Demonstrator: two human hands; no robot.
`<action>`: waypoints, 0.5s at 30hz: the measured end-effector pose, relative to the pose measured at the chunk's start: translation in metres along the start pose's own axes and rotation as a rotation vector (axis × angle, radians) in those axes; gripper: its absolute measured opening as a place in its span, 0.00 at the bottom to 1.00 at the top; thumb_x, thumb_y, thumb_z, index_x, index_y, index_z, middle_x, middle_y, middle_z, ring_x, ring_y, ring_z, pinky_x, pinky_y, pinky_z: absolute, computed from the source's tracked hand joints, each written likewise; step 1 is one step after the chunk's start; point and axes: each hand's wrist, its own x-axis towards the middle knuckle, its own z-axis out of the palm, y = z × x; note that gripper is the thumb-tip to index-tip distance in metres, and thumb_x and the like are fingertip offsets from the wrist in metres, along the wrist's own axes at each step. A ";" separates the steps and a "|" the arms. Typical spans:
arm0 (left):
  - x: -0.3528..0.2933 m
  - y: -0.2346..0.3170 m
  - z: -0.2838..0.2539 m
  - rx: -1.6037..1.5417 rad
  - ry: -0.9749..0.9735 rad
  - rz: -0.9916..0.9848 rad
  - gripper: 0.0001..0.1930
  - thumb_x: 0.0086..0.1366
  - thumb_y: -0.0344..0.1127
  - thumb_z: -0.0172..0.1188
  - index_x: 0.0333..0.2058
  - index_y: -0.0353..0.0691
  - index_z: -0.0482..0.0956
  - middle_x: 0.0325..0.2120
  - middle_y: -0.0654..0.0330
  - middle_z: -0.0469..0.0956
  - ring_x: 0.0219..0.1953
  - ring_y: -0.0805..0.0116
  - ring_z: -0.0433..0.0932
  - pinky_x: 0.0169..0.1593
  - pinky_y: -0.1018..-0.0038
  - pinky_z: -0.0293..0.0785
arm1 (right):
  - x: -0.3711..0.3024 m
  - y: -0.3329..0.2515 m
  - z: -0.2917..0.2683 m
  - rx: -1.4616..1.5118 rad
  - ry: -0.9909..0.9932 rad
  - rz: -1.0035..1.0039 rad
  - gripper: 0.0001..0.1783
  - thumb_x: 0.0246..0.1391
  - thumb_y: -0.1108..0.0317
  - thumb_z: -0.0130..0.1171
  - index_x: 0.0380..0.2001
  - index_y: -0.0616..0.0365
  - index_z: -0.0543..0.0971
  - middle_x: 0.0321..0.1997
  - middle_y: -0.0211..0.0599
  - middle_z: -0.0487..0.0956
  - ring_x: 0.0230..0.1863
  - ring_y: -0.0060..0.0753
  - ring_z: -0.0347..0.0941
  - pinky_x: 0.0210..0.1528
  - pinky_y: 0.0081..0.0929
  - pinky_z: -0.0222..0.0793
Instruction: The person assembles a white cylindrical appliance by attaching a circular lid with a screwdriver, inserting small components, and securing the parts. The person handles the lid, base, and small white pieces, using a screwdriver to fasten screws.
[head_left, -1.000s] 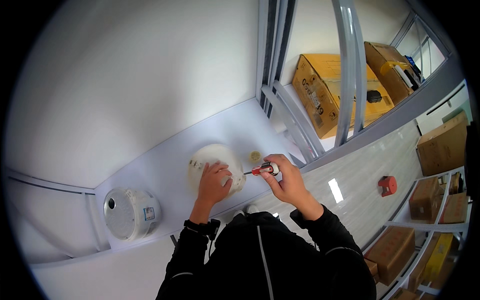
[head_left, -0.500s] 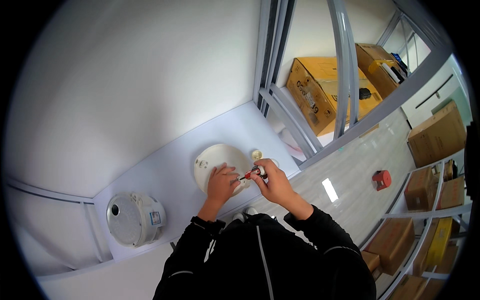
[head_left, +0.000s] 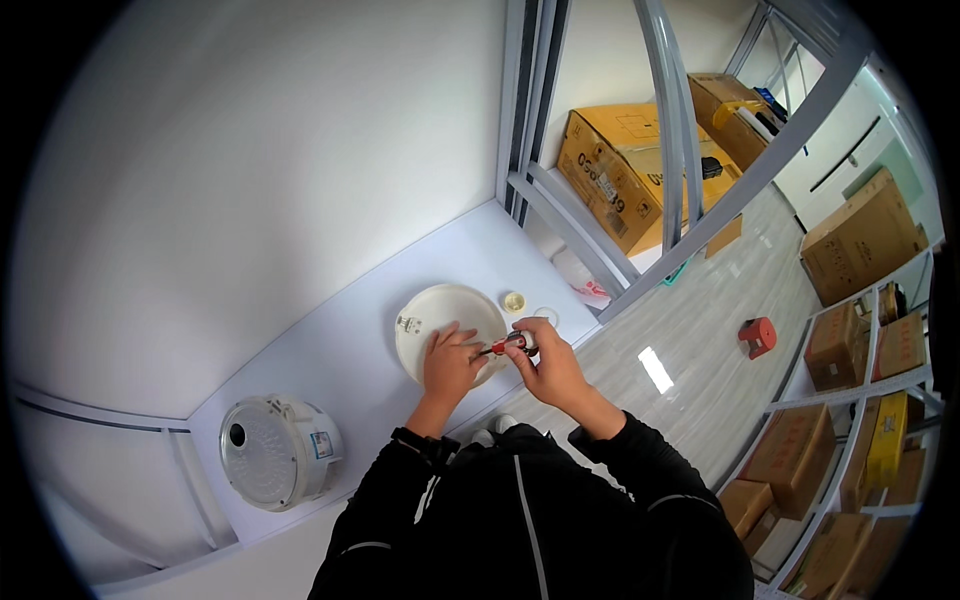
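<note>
A round white cover [head_left: 420, 350], dish-like with a raised rim, lies on the white worktop in front of me. My left hand [head_left: 452, 362] rests on it with fingers stretched and apart, the fingertips close to a screwdriver's tip. My right hand [head_left: 548, 368] is closed round the red handle of that screwdriver [head_left: 508, 345], whose dark shaft points left over the cover's right side. What the tip touches is hidden by my left fingers. Just beyond my right hand stand a small round pot with yellowish contents [head_left: 514, 302] and a pale ring-shaped lid [head_left: 546, 316].
A white drum-shaped appliance [head_left: 268, 462] with a dark round hole stands at the worktop's left end. Grey metal posts [head_left: 665, 120] rise at the right end, with a large yellow carton [head_left: 610, 180] behind. A red stool [head_left: 757, 338] and shelves of boxes [head_left: 790, 450] are at right.
The whole view has shifted slightly. My left fingers have drawn a little nearer the screwdriver's tip. My right hand keeps hold of the screwdriver in much the same pose.
</note>
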 end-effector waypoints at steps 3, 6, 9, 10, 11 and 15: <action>-0.001 0.001 0.000 -0.002 -0.001 0.003 0.13 0.59 0.46 0.73 0.42 0.54 0.93 0.56 0.70 0.84 0.70 0.59 0.70 0.74 0.50 0.57 | -0.005 0.002 0.006 -0.021 0.028 -0.009 0.22 0.63 0.64 0.69 0.55 0.61 0.74 0.47 0.48 0.81 0.38 0.53 0.82 0.38 0.39 0.79; -0.001 0.001 0.001 0.001 0.001 0.002 0.13 0.59 0.46 0.73 0.42 0.54 0.93 0.56 0.70 0.83 0.70 0.59 0.70 0.75 0.50 0.57 | -0.007 -0.002 0.008 -0.037 0.047 0.001 0.22 0.63 0.64 0.70 0.54 0.61 0.74 0.47 0.48 0.80 0.39 0.53 0.82 0.38 0.39 0.78; 0.000 0.001 0.000 0.007 -0.009 0.006 0.13 0.59 0.45 0.73 0.42 0.53 0.93 0.56 0.70 0.83 0.70 0.59 0.70 0.75 0.50 0.57 | -0.008 -0.004 0.009 -0.063 0.071 -0.008 0.22 0.62 0.64 0.70 0.54 0.61 0.74 0.47 0.48 0.80 0.39 0.53 0.82 0.38 0.39 0.78; 0.000 0.001 -0.001 0.009 -0.015 0.007 0.13 0.59 0.45 0.73 0.41 0.53 0.93 0.56 0.69 0.83 0.70 0.60 0.70 0.75 0.50 0.57 | -0.008 -0.005 0.009 -0.057 0.074 -0.002 0.22 0.62 0.65 0.70 0.54 0.61 0.74 0.47 0.48 0.80 0.39 0.53 0.82 0.38 0.39 0.78; 0.001 0.000 -0.001 0.013 -0.018 0.012 0.13 0.59 0.45 0.73 0.41 0.53 0.93 0.56 0.69 0.83 0.70 0.60 0.70 0.75 0.50 0.57 | -0.008 -0.007 0.009 -0.051 0.077 0.004 0.22 0.62 0.65 0.70 0.54 0.61 0.74 0.47 0.47 0.80 0.39 0.53 0.82 0.38 0.39 0.78; 0.001 -0.001 -0.002 0.021 -0.031 0.019 0.12 0.59 0.45 0.73 0.41 0.52 0.93 0.57 0.69 0.83 0.71 0.60 0.70 0.75 0.51 0.56 | -0.007 -0.007 0.011 -0.041 0.079 0.012 0.22 0.62 0.65 0.70 0.54 0.61 0.74 0.46 0.47 0.81 0.39 0.52 0.83 0.38 0.39 0.78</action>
